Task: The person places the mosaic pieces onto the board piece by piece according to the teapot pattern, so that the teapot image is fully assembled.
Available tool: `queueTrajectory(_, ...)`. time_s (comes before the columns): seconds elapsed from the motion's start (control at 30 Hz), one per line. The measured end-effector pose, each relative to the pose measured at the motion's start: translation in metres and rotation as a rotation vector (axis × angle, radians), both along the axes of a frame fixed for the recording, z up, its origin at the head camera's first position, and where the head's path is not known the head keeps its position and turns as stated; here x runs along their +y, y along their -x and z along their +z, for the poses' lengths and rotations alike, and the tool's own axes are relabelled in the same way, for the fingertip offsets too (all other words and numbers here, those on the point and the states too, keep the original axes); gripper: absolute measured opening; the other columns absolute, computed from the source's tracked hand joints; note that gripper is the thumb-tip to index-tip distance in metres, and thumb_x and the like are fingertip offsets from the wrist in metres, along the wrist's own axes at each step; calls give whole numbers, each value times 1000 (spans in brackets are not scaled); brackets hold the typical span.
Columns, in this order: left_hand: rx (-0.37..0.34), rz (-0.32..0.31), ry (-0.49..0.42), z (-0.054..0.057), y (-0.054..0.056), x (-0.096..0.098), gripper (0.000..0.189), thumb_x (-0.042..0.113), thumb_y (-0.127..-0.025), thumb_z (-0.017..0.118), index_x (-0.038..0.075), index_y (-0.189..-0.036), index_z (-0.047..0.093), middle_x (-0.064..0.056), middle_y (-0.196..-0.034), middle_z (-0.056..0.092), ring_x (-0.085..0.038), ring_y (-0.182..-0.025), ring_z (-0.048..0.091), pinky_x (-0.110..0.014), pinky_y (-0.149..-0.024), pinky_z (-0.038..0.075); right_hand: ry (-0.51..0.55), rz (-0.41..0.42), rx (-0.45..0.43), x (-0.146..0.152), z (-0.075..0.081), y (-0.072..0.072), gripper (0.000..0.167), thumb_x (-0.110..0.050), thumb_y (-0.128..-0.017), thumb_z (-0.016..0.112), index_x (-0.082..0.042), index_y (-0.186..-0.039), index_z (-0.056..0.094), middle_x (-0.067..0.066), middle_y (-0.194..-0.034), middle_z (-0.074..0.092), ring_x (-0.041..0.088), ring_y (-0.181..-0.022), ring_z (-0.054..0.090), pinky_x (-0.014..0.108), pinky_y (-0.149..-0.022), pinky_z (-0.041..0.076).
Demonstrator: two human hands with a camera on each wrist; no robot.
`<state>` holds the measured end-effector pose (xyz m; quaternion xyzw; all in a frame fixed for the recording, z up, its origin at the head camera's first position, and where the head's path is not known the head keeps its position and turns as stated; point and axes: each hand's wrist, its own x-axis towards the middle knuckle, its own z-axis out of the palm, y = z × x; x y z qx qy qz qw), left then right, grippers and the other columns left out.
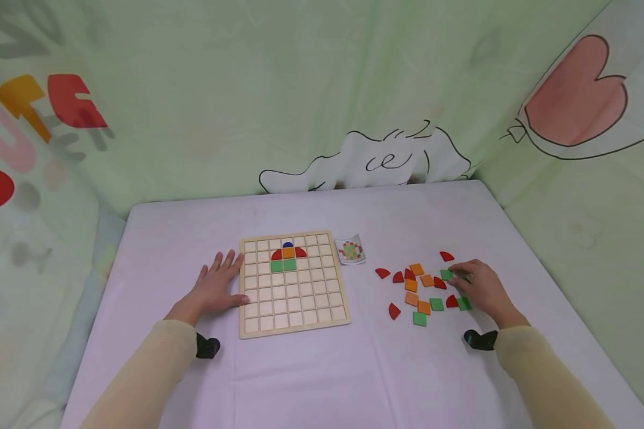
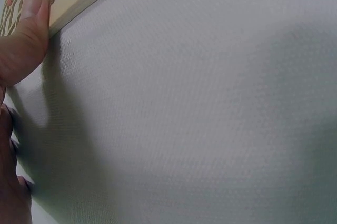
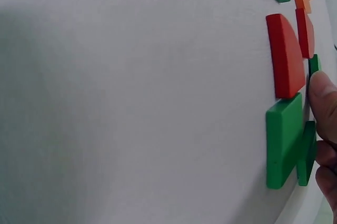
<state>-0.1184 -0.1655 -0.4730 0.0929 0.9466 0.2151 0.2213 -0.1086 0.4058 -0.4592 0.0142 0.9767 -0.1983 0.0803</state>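
Note:
My left hand point(image 1: 217, 286) rests at the left edge of a wooden grid board point(image 1: 294, 305), fingers spread, thumb on the rim. The board's upper cells hold a blue piece point(image 1: 287, 244), an orange square point(image 1: 288, 253), two red quarter-circles point(image 1: 300, 252) and two green squares point(image 1: 276, 266). On the right, my right hand point(image 1: 483, 290) pinches a green square tile point(image 1: 446, 274) between thumb and fingers among the loose pieces. In the right wrist view the thumb point(image 3: 324, 98) touches that tile's edge, and the fingers are partly cut off.
Several loose tiles lie between the board and my right hand: red quarter-circles point(image 1: 394, 311), orange squares point(image 1: 411, 298) and green squares point(image 1: 420, 319). A small pattern card point(image 1: 350, 249) lies beside the board's upper right corner. Printed curtains point(image 1: 236, 101) surround the table point(image 1: 311, 381).

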Motion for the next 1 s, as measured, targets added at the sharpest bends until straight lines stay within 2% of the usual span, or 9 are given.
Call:
queueTrajectory(0.23,3,-2,3,1,0,0,105,42,-90,76,5,-164,12,-21,-172,3,-45,-158,-6,-68,-125,1,101,-81,-23,-12,8,-1,45,-20,-100,66,3,-137,56,31,-136,54,50,-125,46,66,-104,46)
queueTrajectory(0.37,4,-3,0,2,0,0,104,41,-90,76,4,-164,12,-21,-172,3,-45,-158,-6,-68,-125,0,151,-74,0,-33,16,1,43,-20,-102,65,2,-138,57,30,-138,57,49,-128,48,65,-107,44)
queueTrajectory(0.53,4,-4,-2,1,0,-1,104,40,-90,76,5,-164,12,-21,-172,2,-45,-158,-6,-68,-125,0,217,-33,18,-71,26,8,41,-16,-102,64,-2,-139,58,25,-140,58,45,-131,49,63,-109,46)
queueTrajectory(0.67,6,-3,0,1,0,-1,105,41,-90,77,5,-164,12,-21,-172,2,-45,-159,-6,-68,-125,0,263,34,43,-103,31,15,38,-16,-101,66,-3,-137,61,22,-137,61,41,-129,53,59,-106,50)
queueTrajectory(1.0,-8,-1,-7,6,-2,1,105,41,-89,77,5,-164,12,-21,-172,3,-44,-159,-6,-67,-125,0,325,194,130,-181,27,35,35,-10,-91,77,-2,-125,71,17,-123,70,34,-114,63,52,-99,55)
